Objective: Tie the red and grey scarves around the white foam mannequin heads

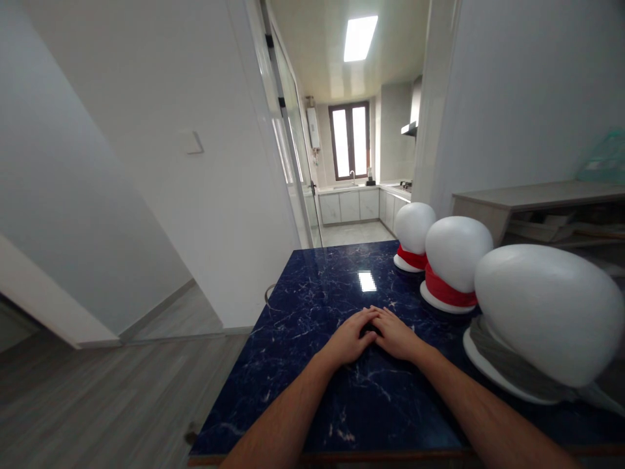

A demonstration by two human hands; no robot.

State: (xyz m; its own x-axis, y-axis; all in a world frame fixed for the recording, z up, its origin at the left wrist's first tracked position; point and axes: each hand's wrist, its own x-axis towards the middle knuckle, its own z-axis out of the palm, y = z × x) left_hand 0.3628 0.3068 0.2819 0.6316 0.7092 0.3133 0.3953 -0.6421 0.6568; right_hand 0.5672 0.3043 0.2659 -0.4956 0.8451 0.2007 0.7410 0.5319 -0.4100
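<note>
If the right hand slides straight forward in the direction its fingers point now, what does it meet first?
The right hand points forward-left, and its fingertips already touch the left hand over a small dark object. So it would likely meet the left hand's fingers first; beyond lies bare blue marble table.

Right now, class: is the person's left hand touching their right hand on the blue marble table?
Touching. The head view shows the left hand and right hand meeting at the fingertips, no gap visible, both resting on the blue marble table.
</note>
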